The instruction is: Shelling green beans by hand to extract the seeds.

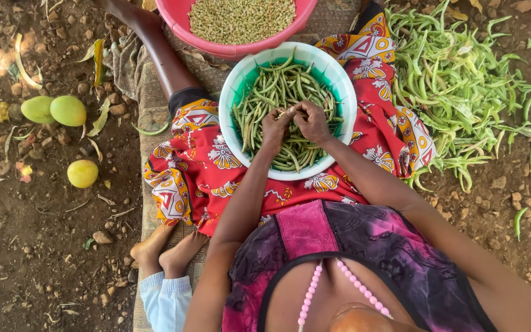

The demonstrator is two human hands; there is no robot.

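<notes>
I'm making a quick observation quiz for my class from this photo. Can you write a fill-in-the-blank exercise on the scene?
1. Both hands, left hand and right hand, work on one pod over a white bowl with a ____ inside.
2. The bowl holds long green ____.
3. The pink basin above it holds shelled ____.
4. On the ground at the left lie ____ round mangoes.

Missing words: green; bean pods; beans; three

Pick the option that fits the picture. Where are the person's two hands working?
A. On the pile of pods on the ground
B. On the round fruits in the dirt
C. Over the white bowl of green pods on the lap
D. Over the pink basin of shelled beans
C: the left hand and right hand meet on a pod above the white bowl of green pods on the lap.
</notes>
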